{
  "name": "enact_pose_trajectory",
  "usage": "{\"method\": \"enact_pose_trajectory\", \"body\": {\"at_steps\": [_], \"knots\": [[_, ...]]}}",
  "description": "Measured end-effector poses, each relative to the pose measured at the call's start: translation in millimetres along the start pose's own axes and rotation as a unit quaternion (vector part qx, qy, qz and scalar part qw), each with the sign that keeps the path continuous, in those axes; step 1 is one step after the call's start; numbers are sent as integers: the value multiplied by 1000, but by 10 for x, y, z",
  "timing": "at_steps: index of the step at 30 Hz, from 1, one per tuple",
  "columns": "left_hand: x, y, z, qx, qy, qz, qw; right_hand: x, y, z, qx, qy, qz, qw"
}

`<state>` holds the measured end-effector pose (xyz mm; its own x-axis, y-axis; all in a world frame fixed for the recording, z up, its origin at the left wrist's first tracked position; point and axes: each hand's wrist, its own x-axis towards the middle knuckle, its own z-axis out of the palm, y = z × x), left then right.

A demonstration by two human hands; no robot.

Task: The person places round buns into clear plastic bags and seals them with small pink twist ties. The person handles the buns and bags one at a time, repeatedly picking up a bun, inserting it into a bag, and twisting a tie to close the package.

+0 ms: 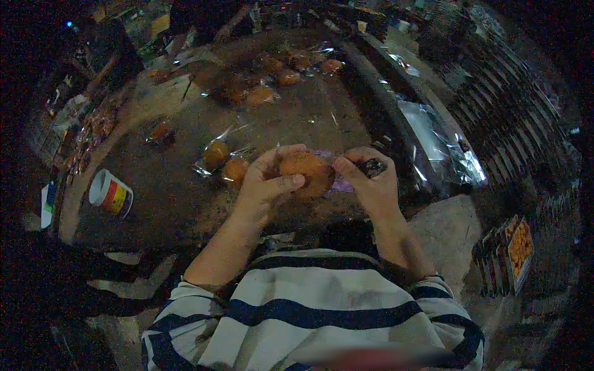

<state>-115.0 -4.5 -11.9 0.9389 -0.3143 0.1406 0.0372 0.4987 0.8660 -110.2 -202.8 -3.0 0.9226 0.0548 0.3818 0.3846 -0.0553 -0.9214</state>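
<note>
My left hand (274, 178) grips a round orange-brown item (304, 171), perhaps a baked good, with the thumb on its near side. At its right, my right hand (371, 174) pinches something by a purplish plastic piece (342, 183); a small dark object (372, 168) lies within that hand's curled fingers, too dim to name. Just left of my left hand, round orange items in clear plastic (235, 169) rest on the dark table (171, 190). Farther back lie several more wrapped round items (261, 96).
A white tub with a red and yellow band (116, 195) stands at the table's left. Clear plastic bags (424, 130) lie along the right side. Beyond them are dark slatted stacks (492, 92). Upright trays (515, 255), one holding orange pieces, are at the lower right.
</note>
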Motion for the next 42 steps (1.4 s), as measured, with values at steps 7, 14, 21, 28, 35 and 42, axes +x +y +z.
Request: {"method": "enact_pose_trajectory", "body": {"at_steps": [7,14,21,28,35,42], "knots": [[50,-20,-278,-102,22,21,994,133,290,224,65,-31,88,994],[110,-114,-203,-76,206,30,975,253,502,531,-120,47,-152,980],[267,-136,-343,349,22,307,885,170,492,541,135,-92,-6,987],[202,-211,-188,414,151,243,864,242,428,412,139,-86,76,984],[187,-318,-293,125,108,-17,986,168,397,376,27,2,0,1000],[127,-444,-205,91,105,30,990,144,348,240,-64,-46,88,993]]}}
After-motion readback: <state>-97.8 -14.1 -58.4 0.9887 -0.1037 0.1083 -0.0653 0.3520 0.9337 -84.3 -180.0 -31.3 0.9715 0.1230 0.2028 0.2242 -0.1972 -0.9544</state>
